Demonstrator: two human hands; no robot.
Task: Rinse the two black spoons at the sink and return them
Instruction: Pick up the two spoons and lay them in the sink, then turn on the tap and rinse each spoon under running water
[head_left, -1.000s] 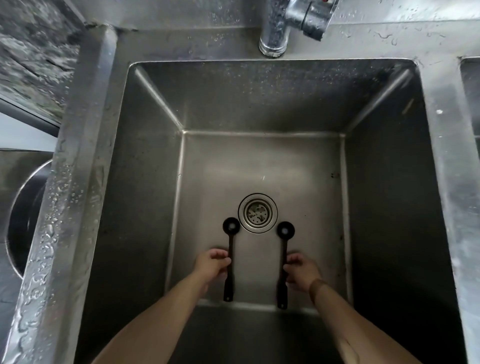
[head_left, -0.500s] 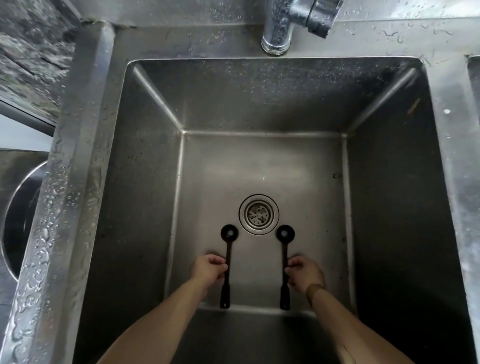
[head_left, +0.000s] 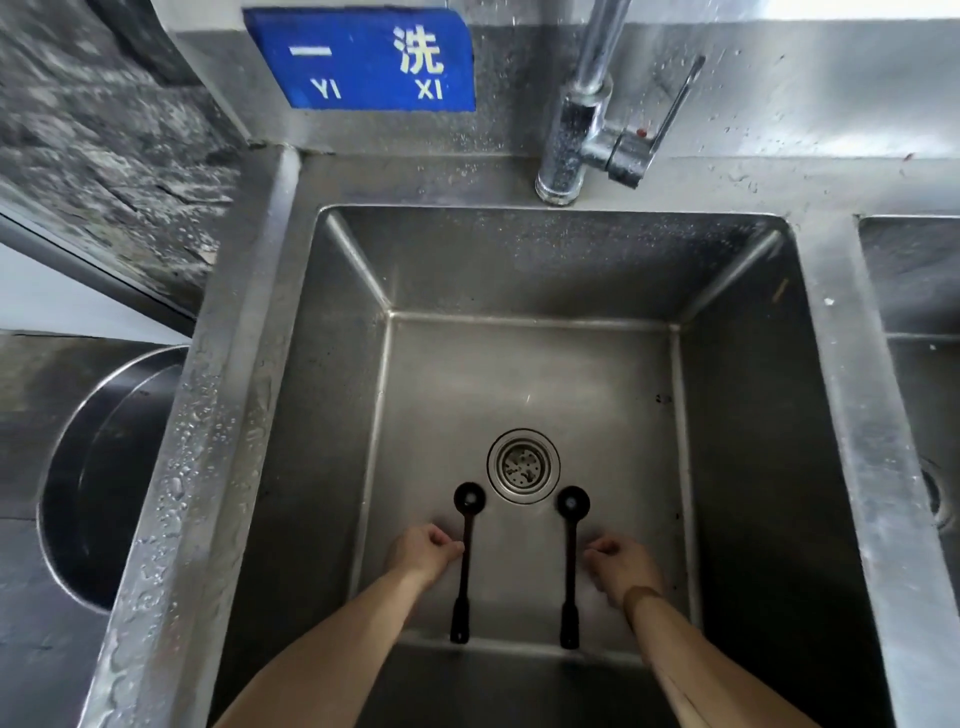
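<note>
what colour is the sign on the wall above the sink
Blue rectangular wall sign with pale lettering, seen in the head view.

Two spoons (head_left: 466, 561) (head_left: 570, 564) parallel in sink (head_left: 753, 467), flanking drain (head_left: 523, 465); faucet (head_left: 582, 119) behind.

Both forearms reach down — fingers (head_left: 451, 545) loosely curled.
</note>
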